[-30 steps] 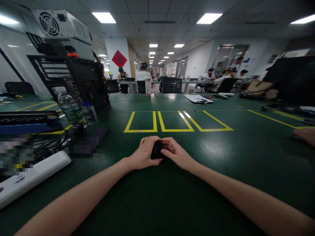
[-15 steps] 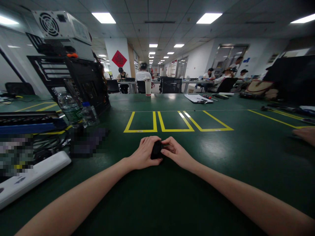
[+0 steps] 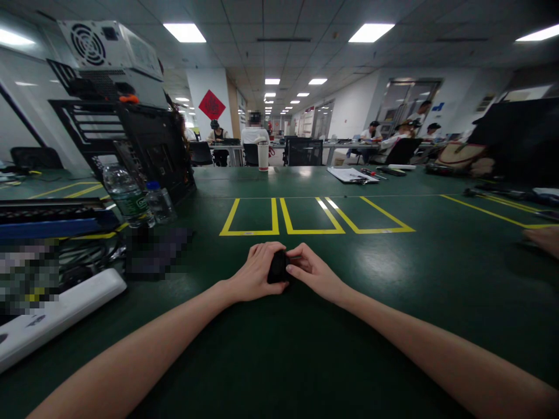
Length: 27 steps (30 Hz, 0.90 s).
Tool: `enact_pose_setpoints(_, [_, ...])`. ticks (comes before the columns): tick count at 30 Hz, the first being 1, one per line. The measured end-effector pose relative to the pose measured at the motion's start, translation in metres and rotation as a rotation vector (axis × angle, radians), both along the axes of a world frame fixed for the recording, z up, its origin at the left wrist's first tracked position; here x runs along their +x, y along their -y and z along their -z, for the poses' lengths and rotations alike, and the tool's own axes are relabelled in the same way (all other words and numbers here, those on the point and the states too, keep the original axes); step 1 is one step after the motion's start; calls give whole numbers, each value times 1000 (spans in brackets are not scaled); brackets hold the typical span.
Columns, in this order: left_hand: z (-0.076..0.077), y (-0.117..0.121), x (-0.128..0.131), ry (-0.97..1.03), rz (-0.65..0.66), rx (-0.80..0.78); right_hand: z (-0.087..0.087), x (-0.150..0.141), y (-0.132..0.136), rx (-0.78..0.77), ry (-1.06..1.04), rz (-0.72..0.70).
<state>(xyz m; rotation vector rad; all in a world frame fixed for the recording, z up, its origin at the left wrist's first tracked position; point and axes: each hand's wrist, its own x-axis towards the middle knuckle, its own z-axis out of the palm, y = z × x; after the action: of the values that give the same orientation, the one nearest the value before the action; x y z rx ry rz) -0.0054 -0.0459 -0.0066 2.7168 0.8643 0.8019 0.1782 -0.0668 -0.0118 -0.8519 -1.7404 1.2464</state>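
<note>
A small black object, too dark to identify, rests at the green table's middle between my hands. My left hand wraps around its left side, fingers over the far edge and thumb along the near edge. At its right side is my right hand, with thumb and forefinger close together against the object. Whether those fingertips hold a small part of it is hidden. Just beyond my hands, yellow tape marks several outlines on the table.
To the left stand a black computer case with a power supply on top, water bottles and a white power strip. Farther back are a paper cup and a clipboard. Another person's hand shows at right.
My hands and the black object look almost unchanged. The other person's hand at the right edge has shifted slightly to the right.
</note>
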Motion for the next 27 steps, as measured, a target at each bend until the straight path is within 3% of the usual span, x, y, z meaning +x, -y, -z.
enact_pose_setpoints(17, [-2, 1, 1, -8, -13, -8, -6, 1, 3, 9, 18, -9])
enact_pose_setpoints(23, [-2, 1, 1, -6, -4, -11, -2, 1, -2, 9, 39, 23])
enact_pose_setpoints(27, [0, 1, 1, 4, -3, -4, 2, 2, -5, -20, 16, -32])
